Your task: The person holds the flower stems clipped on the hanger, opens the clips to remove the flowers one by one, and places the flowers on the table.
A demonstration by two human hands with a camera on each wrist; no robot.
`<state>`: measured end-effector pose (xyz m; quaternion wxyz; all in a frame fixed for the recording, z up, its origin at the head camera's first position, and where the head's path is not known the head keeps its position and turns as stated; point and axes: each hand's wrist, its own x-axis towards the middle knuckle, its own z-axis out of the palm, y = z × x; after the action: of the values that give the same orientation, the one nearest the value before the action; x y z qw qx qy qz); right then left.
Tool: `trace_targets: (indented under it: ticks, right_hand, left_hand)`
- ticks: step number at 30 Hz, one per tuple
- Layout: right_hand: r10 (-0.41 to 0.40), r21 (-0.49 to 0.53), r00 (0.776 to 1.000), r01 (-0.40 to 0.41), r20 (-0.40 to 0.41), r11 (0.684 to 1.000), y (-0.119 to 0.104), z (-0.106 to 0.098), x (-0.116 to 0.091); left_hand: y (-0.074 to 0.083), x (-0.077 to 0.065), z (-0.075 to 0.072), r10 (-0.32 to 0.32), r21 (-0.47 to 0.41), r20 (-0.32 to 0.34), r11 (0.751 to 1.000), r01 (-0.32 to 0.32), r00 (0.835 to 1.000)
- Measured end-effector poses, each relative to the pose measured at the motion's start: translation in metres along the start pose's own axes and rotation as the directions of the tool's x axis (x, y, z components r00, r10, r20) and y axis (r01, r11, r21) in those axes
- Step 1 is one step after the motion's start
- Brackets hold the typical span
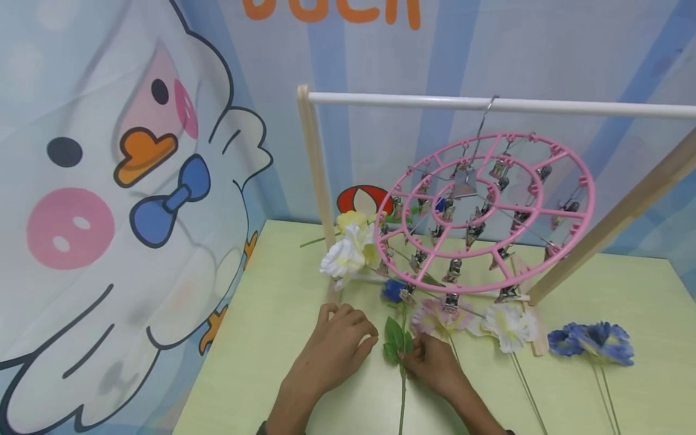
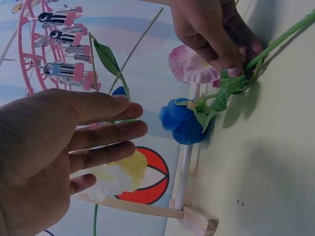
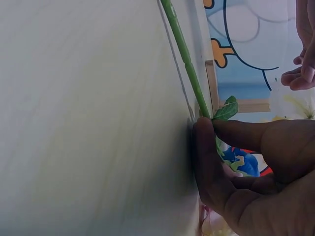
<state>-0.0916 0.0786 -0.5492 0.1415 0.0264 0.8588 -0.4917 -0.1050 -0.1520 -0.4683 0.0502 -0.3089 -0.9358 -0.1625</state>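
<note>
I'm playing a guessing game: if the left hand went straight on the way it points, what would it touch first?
Probably the nearby blue rose, though how high the left hand is looks unclear, so it might pass over.

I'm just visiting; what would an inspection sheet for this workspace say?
Surface: pale table, a few dark specks.
Job's things: blue rose on a leafy stem; pink flower, white flower and ruffled blue flower nearby; pink hanger with clips.
Clutter: nothing seen beyond specks.
Hands: right hand pinches the leafy stem; left hand holds nothing.
Cables: nothing seen.
Surroundings: wooden stand with white bar; duck-printed backdrop.
</note>
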Motion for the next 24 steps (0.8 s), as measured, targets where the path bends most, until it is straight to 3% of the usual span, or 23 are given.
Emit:
trace_targets:
  ticks: [11, 24]
  right_hand:
    - [-0.013, -0.214, 0.997, -0.005, -0.081, 0.977, -0.001, -0.004, 0.002]
    - [0.005, -0.246, 0.995, -0.028, -0.095, 0.969, -0.002, -0.012, -0.002]
  left_hand:
    - [0.0, 0.001, 0.002, 0.01, -0.009, 0.013, 1.0, -0.01, 1.0]
    - [-0.002, 0.002, 0.002, 0.006, -0.013, 0.015, 1.0, -0.006, 1.0]
